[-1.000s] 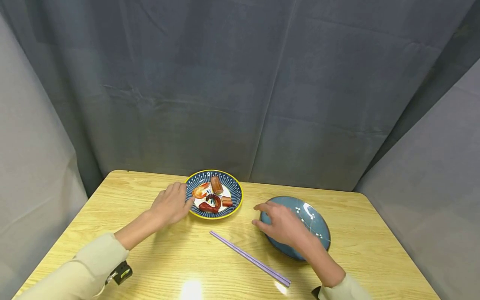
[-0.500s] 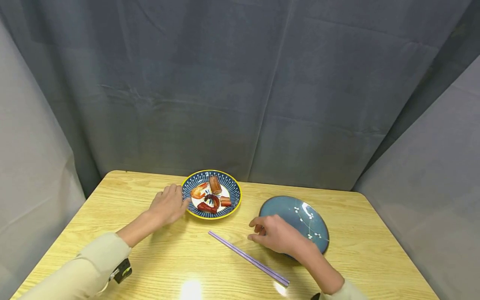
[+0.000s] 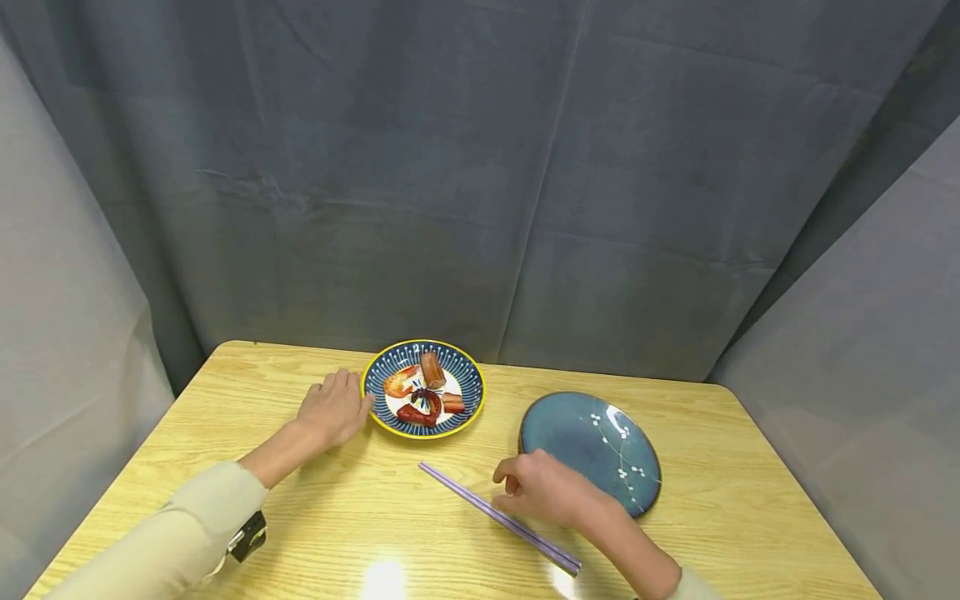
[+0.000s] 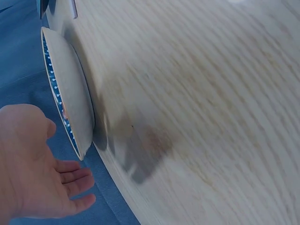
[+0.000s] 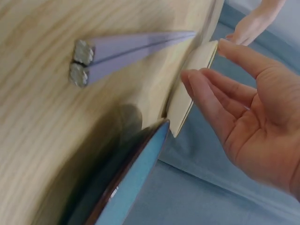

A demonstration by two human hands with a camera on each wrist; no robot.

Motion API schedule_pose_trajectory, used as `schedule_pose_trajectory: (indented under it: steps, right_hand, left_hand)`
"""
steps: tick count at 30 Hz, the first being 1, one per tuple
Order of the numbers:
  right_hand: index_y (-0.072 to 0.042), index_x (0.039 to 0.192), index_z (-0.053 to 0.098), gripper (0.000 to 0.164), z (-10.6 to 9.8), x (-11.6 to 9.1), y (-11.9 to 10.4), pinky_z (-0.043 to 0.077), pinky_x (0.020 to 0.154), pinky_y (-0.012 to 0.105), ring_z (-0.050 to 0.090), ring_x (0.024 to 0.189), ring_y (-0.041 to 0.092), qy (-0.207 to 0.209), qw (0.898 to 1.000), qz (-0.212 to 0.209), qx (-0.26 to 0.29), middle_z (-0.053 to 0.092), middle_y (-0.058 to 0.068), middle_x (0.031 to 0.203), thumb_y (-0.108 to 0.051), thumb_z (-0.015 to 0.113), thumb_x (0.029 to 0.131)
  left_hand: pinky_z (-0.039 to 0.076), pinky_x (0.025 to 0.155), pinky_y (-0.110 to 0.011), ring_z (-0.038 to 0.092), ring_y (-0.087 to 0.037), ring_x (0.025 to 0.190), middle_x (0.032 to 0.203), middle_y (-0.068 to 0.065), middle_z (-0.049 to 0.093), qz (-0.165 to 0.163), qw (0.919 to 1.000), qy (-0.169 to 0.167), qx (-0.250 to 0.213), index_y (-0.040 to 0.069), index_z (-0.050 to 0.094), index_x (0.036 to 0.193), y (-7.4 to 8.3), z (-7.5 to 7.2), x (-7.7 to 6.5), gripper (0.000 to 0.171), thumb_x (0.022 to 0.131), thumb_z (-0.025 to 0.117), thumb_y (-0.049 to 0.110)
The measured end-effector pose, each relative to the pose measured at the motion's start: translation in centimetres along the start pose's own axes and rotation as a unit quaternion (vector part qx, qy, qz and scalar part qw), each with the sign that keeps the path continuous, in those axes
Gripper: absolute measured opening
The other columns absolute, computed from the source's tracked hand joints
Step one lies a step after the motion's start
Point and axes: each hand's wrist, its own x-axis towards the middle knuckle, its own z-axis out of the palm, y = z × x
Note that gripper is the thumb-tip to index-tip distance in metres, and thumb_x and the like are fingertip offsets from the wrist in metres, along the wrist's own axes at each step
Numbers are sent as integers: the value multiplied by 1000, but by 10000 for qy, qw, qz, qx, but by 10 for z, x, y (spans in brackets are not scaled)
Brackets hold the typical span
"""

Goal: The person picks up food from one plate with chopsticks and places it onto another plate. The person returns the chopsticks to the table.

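Note:
Beside the left edge of a blue patterned, yellow-rimmed plate (image 3: 475, 379) is my left hand (image 3: 332, 410), its fingers loosely bent and holding nothing. Several reddish-brown food pieces (image 3: 432, 370) lie on that plate. My right hand (image 3: 551, 490) hovers by the near left edge of a teal plate (image 3: 577, 433) with a white blossom pattern. Close to its fingertips, a pair of purple chopsticks (image 3: 480, 502) lies side by side on the table. In the right wrist view the right hand (image 5: 262, 112) has loosely bent fingers, apart from the chopsticks (image 5: 126, 51).
The light wooden table (image 3: 315, 533) ends at a grey curtain (image 3: 390, 183) at the back. Pale cloth panels (image 3: 67, 317) stand at both sides. A black band (image 3: 247, 537) sits at the left sleeve's cuff.
My right hand has moved from over the teal plate toward the chopsticks, nearer to me. My left hand has drawn slightly left from the patterned plate.

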Motion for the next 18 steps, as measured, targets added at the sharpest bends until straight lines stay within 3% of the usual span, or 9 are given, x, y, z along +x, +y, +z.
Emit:
schedule_pose_trajectory:
  steps: [18]
  right_hand:
    - [-4,98,71,28,16,-3,-3,45,60,23,49,61,0,-154,9992,379,-39,55,-16,68,-21,83,79]
  left_hand:
    - [43,82,-51,48,-34,93,91,-15,43,-73,9999,-124,63,-10,51,106,-4,15,7,39,105,42,28]
